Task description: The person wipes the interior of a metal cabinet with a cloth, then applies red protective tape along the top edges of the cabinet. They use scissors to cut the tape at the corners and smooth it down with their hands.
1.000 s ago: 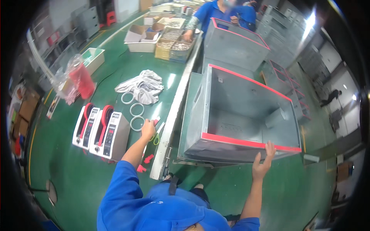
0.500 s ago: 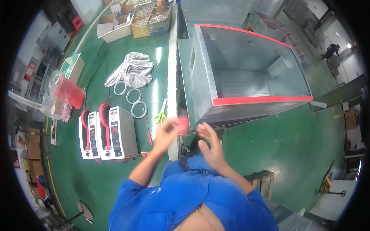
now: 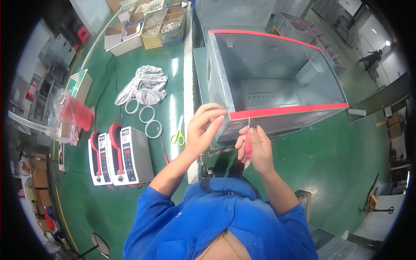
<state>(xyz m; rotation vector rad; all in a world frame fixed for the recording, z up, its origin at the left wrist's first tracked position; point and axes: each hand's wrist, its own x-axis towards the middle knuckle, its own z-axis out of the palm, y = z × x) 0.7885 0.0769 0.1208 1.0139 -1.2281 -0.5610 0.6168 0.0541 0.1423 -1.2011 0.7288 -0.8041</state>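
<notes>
My right hand is closed round a small red thing, held below the front rim of a grey metal box. A thin, pale, blade-like piece rises from the grip against that rim; the tool's exact kind is hard to make out. Along the box's front and back rims runs red strip. My left hand is beside the near left corner of the box, fingers bent and thumb apart from them, nothing visible in it. Its fingertips are close to the strip's left end; whether they touch is unclear.
On the green tabletop to the left are two tape dispensers, green-handled scissors, white rings, a grey cloth and a bin of small metal parts. More red-edged boxes stand far right; a person is beyond.
My left hand has risen to the box corner, and the red thing it held no longer shows there. My right hand has moved right and closed round a red thing. The view has shifted slightly.
</notes>
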